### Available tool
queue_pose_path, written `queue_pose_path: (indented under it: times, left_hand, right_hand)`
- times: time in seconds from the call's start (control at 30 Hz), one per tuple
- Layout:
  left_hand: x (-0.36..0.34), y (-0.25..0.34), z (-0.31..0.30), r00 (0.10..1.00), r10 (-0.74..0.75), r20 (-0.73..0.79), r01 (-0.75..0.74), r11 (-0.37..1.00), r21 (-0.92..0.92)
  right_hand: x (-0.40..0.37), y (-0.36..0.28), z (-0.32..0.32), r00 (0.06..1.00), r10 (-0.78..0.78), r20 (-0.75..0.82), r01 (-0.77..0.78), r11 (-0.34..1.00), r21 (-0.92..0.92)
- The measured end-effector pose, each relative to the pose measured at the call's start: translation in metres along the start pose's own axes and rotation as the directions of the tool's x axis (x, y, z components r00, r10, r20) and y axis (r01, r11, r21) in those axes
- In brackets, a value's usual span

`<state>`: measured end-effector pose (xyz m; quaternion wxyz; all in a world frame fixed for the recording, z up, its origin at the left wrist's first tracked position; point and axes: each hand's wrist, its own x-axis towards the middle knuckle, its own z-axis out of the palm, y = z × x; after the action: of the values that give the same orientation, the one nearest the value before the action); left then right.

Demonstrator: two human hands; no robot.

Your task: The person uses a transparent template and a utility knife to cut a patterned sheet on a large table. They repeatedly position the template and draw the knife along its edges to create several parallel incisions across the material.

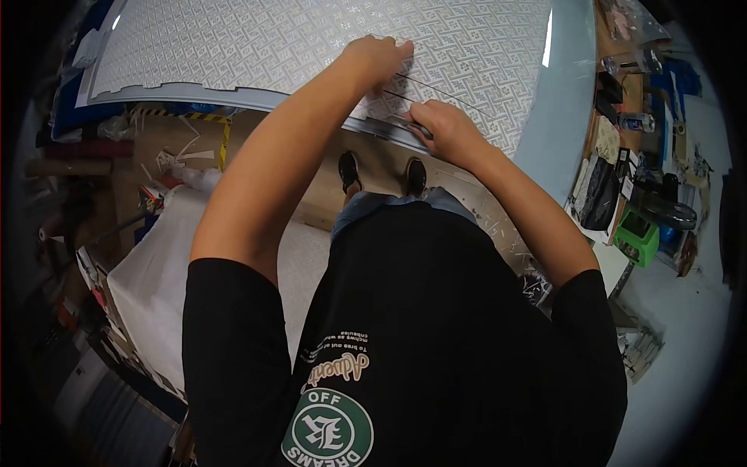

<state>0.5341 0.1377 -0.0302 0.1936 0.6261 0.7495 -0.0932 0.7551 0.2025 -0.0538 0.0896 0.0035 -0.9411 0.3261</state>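
A pale sheet [303,54] with a woven geometric pattern covers the light-blue tabletop [572,86]. My left hand [380,61] presses down on it near the front edge, fingers spread and thumb toward me. Just to the right and closer to me, my right hand [445,131] is closed around a slim grey utility knife [422,130], its tip hidden by the angle. Two thin dark lines cross the sheet beside my hands, one of them running from under my left hand toward the right.
On the right, a cluttered shelf holds bottles [636,122], a black bag [599,194] and a green plastic box [636,236]. Behind me to the left lies a large white sheet [163,288]. Scraps [183,156] litter the floor, and yellow-black tape [225,140] marks it.
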Motion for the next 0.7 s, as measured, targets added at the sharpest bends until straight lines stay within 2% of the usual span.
queue_pose_path:
  times: [0.03,0.07,0.13,0.23,0.4,0.7]
  left_hand:
    - [-0.002,-0.009,-0.001,0.997,0.065,0.031,-0.065,0.998,-0.012]
    - [-0.004,-0.013,-0.001,0.997,0.067,0.031,-0.067,0.998,-0.008]
    - [-0.006,-0.015,0.002,0.991,0.127,-0.048,-0.128,0.992,-0.003]
    - [-0.003,-0.024,0.004,0.977,0.201,-0.065,-0.203,0.979,-0.026]
    - [0.000,-0.029,0.008,0.969,0.222,-0.104,-0.223,0.975,0.001]
    - [0.008,-0.033,0.016,0.954,0.270,-0.130,-0.270,0.963,0.017]
  right_hand:
    - [0.000,0.000,-0.001,1.000,0.002,0.014,-0.002,1.000,0.003]
    - [0.003,0.000,-0.001,1.000,0.000,0.028,0.000,1.000,0.008]
    - [0.008,-0.001,0.001,1.000,0.011,0.027,-0.011,1.000,0.005]
    - [0.026,-0.008,0.012,0.999,0.019,0.032,-0.019,1.000,0.000]
    - [0.063,-0.023,0.031,1.000,0.001,-0.020,-0.001,0.999,0.044]
    - [0.064,-0.025,0.041,0.995,0.047,-0.085,-0.041,0.996,0.080]
